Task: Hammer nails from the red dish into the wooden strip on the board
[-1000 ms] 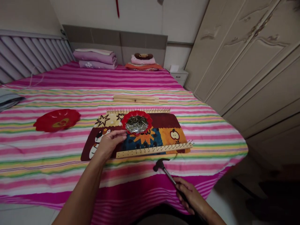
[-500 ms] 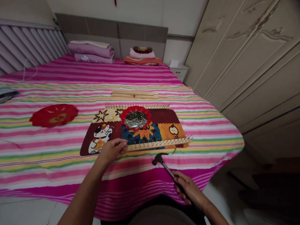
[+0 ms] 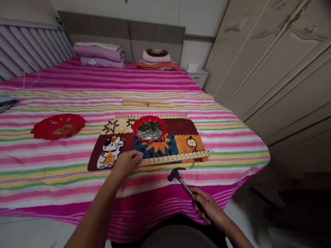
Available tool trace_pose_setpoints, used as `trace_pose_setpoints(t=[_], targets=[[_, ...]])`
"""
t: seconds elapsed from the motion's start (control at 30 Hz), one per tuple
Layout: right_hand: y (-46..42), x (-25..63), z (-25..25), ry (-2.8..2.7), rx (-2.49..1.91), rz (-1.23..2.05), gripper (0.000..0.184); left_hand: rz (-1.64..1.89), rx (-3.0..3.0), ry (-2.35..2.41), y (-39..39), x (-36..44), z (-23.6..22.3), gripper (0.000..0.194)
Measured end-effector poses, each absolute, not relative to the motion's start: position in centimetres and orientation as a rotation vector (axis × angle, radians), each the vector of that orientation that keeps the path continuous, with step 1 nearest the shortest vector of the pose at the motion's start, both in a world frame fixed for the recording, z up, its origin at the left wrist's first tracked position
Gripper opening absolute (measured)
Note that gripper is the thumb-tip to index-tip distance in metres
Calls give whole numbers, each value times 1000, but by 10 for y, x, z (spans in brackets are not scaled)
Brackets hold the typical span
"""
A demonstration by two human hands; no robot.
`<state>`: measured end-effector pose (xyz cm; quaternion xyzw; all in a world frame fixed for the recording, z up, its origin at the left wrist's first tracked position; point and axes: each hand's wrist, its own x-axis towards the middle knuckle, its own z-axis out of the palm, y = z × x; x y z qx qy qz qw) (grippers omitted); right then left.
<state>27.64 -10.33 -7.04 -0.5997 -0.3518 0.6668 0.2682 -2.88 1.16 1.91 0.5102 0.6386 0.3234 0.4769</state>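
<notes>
My left hand (image 3: 128,162) is closed in a pinch over the left end of a pale wooden strip (image 3: 178,157). What the fingertips hold, if anything, is too small to make out. A row of nails stands along the strip, several leaning, up to its right end. My right hand (image 3: 207,205) grips a claw hammer (image 3: 184,184) by its dark handle, its head just below the strip. Beyond the strip, a red scalloped dish (image 3: 135,133) heaped with loose nails (image 3: 150,131) rests on a patterned mat (image 3: 184,128).
A second nail-studded strip (image 3: 151,116) lies along the mat's far edge, with bare wooden strips (image 3: 147,102) behind it. Left of the mat is a red plate (image 3: 49,125). Everything lies on a striped bed cover (image 3: 232,144); a wardrobe (image 3: 271,62) stands to the right.
My left hand has shifted slightly up and to the right at the strip's left end. My right hand and the hammer have stayed nearly still.
</notes>
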Motion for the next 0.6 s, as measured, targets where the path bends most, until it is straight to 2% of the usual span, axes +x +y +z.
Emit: trace_pose_setpoints(t=[0.6], targets=[[-103, 275, -69, -961, -1636, 1780, 38, 668, 1612, 1747, 12, -27, 20, 26]])
